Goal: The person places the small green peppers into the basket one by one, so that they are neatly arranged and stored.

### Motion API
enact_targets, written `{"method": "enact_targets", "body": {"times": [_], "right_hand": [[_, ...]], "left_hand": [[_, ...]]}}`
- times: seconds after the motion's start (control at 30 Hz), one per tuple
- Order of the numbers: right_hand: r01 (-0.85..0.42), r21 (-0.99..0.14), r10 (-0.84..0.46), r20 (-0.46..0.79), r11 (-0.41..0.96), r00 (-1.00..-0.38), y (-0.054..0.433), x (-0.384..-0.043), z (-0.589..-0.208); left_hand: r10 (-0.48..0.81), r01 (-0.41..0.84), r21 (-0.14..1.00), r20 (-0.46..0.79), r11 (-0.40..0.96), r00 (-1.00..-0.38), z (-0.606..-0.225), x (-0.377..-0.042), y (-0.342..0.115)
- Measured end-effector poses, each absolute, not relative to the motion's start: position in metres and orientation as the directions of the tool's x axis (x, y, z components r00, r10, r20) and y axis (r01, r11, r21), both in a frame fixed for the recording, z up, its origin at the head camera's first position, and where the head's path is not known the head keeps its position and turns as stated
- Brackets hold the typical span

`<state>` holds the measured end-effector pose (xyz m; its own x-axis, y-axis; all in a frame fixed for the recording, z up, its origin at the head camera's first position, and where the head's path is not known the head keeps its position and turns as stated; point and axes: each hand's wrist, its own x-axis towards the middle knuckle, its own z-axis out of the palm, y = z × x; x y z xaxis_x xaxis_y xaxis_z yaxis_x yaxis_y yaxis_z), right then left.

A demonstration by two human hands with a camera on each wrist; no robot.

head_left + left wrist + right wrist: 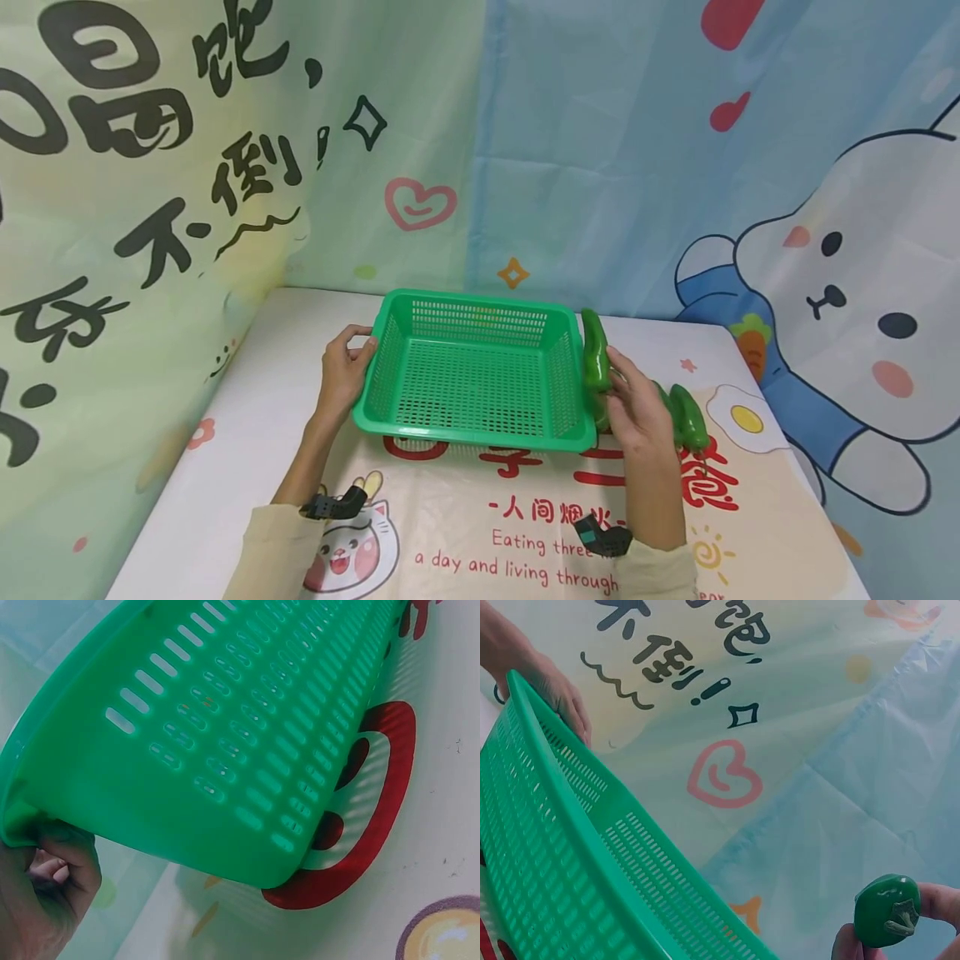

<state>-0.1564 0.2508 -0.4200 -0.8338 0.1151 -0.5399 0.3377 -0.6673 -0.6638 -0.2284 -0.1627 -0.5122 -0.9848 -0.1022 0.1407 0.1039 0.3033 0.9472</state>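
Observation:
A green plastic basket (472,387) with slotted sides and a mesh bottom is in the middle of the head view, with nothing inside it. My left hand (347,371) grips its left rim, thumb on top; the left wrist view shows the curled fingers (71,862) under that rim. Just beyond the right rim, my right hand (637,404) holds a long green pepper (595,350) upright. In the right wrist view the pepper (885,909) shows its stem end, pinched between thumb and fingers. Something green below it is partly hidden by the hand.
More green peppers (688,417) lie on the table to the right of my right hand, partly covered by it. A printed cloth (517,537) covers the table (232,400). Behind the table's back edge hangs a patterned curtain (585,208).

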Motion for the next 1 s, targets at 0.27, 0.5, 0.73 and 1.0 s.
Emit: {"method": "enact_targets", "body": {"times": [0.27, 0.5, 0.73, 1.0], "right_hand": [[0.303, -0.686, 0.133, -0.505, -0.661, -0.853, 0.241, -0.159, -0.423], [0.293, -0.688, 0.123, -0.487, -0.664, -0.865, 0.229, -0.160, -0.423], [0.307, -0.725, 0.108, -0.464, -0.617, -0.879, 0.219, -0.165, -0.428], [0.287, -0.726, 0.102, -0.441, -0.625, -0.892, 0.209, -0.172, -0.434]], "left_hand": [[-0.099, 0.102, 0.945, 0.139, 0.311, -0.985, -0.511, -0.228, -0.163], [-0.099, 0.098, 0.948, 0.134, 0.303, -0.986, -0.513, -0.228, -0.163], [-0.100, 0.099, 0.951, 0.134, 0.293, -0.986, -0.513, -0.228, -0.164], [-0.101, 0.090, 0.952, 0.124, 0.291, -0.987, -0.513, -0.228, -0.164]]}}
